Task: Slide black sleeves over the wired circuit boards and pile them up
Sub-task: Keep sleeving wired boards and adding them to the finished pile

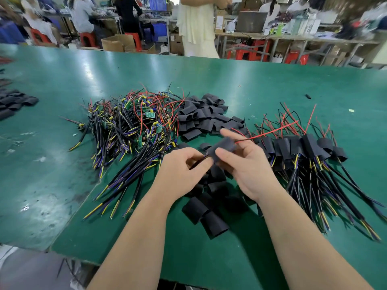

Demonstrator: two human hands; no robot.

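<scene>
In the head view, our right hand [249, 166] pinches the sleeve [223, 147] between thumb and fingers, and our left hand [184, 164] pinches the cable [199, 162] at its lower-left mouth. The sleeve's axis runs from the left hand up-right. The red wire [268, 133] points toward the finished pile [303, 147], nearer our right hand.

the table [251, 80] is glossy green with pale scuffs and dark smudges. the loose sleeves [205, 116] are plain matte black. the bare boards [149, 115] are green, their cables black with yellow, blue and purple cores, thin red wires tangled through. the held sleeve [223, 147] is black; a red wire [270, 132] leaves its far end, a black cable [196, 162] its near end. the sleeved pile [303, 147] is black with yellow and blue cores. the stools [88, 39] behind are red.
</scene>
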